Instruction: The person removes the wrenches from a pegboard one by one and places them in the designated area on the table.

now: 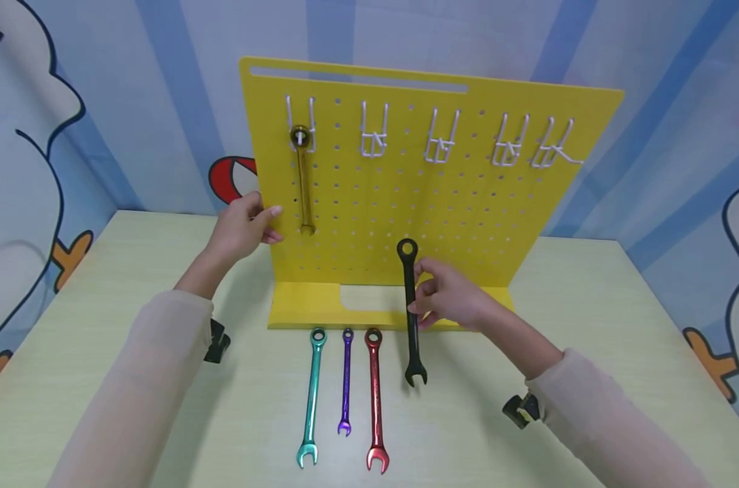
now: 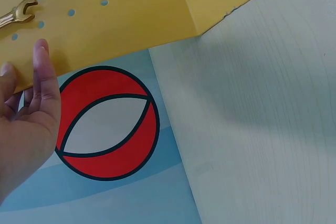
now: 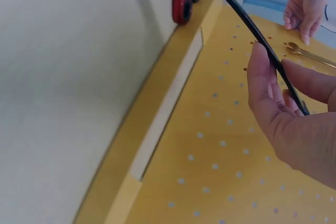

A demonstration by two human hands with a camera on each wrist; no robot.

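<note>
Right hand lifting a black wrench before the yellow pegboard

The right hand (image 1: 449,295) is pinching the black wrench (image 1: 411,312) mid-shaft, upright, just in front of the pegboard (image 1: 467,224), while the left hand (image 1: 244,224), fingers straight, is resting against the board's left edge beside the hanging gold wrench (image 1: 302,177).

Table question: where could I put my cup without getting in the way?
The table is bare right of the black wrench that the right hand holds, and left of the teal wrench. It is crowded in front of the yellow pegboard, where the purple wrench and red wrench also lie.
</note>
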